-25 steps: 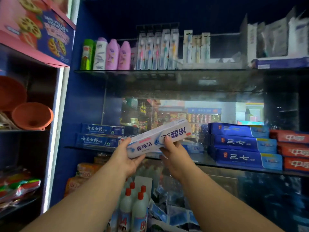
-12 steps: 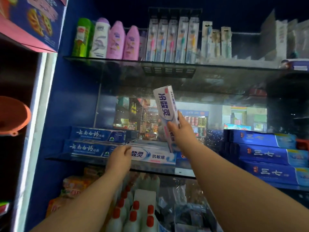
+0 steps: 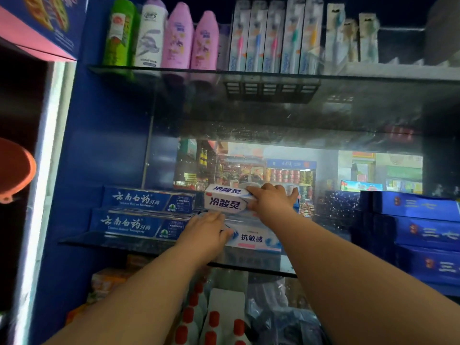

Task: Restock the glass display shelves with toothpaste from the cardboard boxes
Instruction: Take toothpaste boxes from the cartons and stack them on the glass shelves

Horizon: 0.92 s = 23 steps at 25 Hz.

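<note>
A white toothpaste box [image 3: 225, 199] lies flat on top of a second white toothpaste box [image 3: 254, 239] on the middle glass shelf [image 3: 82, 241]. My right hand [image 3: 271, 199] grips the right end of the upper box. My left hand [image 3: 205, 229] rests flat on the left end of the lower box, fingers together. Two blue toothpaste boxes [image 3: 146, 212] are stacked just left of the white ones. No cardboard box is in view.
Stacked dark blue boxes [image 3: 418, 235] fill the shelf's right side. The upper glass shelf [image 3: 159, 70] carries bottles [image 3: 161, 33] and toothbrush packs [image 3: 268, 38]. Red-capped white bottles [image 3: 211, 319] stand below. An orange funnel [image 3: 15, 168] hangs at far left.
My right hand turned the upright white box flat and lowered it onto the lower white box. My left hand stayed on the lower box. The camera moved closer.
</note>
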{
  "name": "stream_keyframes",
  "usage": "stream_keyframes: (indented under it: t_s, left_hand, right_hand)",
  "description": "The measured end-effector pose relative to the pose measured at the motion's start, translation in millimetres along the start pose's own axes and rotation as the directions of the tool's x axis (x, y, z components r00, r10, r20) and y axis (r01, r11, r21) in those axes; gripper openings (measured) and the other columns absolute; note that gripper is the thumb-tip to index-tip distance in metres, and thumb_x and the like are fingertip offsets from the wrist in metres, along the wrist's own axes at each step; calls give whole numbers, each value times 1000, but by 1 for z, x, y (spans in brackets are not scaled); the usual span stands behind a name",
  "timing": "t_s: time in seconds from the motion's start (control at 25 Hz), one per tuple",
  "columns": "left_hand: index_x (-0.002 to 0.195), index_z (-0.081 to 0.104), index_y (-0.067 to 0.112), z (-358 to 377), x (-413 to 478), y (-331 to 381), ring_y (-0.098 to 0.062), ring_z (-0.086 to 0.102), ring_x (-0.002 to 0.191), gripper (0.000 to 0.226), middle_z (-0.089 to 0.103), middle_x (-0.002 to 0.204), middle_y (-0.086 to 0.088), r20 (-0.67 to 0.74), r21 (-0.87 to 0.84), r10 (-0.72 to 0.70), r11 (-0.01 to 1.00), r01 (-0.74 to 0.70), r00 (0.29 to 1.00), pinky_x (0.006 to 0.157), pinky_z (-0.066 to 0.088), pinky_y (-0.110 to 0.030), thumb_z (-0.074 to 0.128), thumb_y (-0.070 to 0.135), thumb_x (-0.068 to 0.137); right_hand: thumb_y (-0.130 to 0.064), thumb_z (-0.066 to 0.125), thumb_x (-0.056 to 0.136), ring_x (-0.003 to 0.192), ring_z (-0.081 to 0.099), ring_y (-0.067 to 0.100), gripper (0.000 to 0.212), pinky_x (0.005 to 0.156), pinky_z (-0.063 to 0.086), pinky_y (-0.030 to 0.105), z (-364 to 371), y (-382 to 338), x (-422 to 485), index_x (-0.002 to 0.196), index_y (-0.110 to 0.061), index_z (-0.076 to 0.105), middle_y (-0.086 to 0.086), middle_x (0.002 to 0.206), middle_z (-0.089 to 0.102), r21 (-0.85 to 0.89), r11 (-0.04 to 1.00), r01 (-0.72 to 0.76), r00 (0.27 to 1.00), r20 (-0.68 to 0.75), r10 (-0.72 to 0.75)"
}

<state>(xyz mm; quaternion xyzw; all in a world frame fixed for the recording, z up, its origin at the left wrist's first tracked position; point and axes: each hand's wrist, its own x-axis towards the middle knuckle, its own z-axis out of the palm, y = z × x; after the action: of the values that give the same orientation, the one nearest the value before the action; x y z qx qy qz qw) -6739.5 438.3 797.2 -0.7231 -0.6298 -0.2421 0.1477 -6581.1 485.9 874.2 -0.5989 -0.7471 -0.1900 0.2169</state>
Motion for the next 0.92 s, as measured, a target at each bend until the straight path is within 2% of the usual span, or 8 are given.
stream_keyframes:
  t_s: [0.12,0.36,0.52,0.8,0.92]
  left_hand:
    - [142,39,18,2,-6,-1,-20,31,135,59,34,151,-1,-7,-43,-39,998,39,999,114,23,-36,28,53,97]
    - [149,28,18,0,-10,2,-17,14,143,61,21,157,3,20,-64,-39,997,40,999,118,4,-37,25,52,99]
    - [150,24,16,13,-1,-7,-14,12,146,67,20,158,1,19,-23,-15,1000,16,1000,119,-2,-41,23,56,97]
    - [150,24,16,15,1,-8,-14,12,146,68,20,158,1,7,-17,-4,1000,4,1000,119,-2,-41,25,57,96]
    - [150,25,16,14,1,-8,-14,12,146,67,21,158,0,6,-31,-9,999,9,1000,119,-4,-42,26,56,96]
  right_hand:
    - [-49,41,98,140,24,32,47,110,-2,68,11,-8,13,144,-45,32,1,148,37,-9,1000,-6,999,38,6]
    - [-50,38,99,145,16,31,44,110,-8,68,26,-27,29,143,-47,34,0,154,31,-10,1000,-27,985,171,29]
    - [-49,33,100,147,10,31,43,108,-13,67,32,-30,37,143,-49,32,4,157,26,-15,997,-81,970,228,82]
    - [-46,32,101,146,13,33,40,107,-13,67,42,-25,37,141,-48,35,7,156,29,46,998,-46,987,157,39]
    - [-44,33,101,148,9,26,44,107,-14,67,45,-26,34,145,-45,32,2,156,28,72,997,-16,992,129,7]
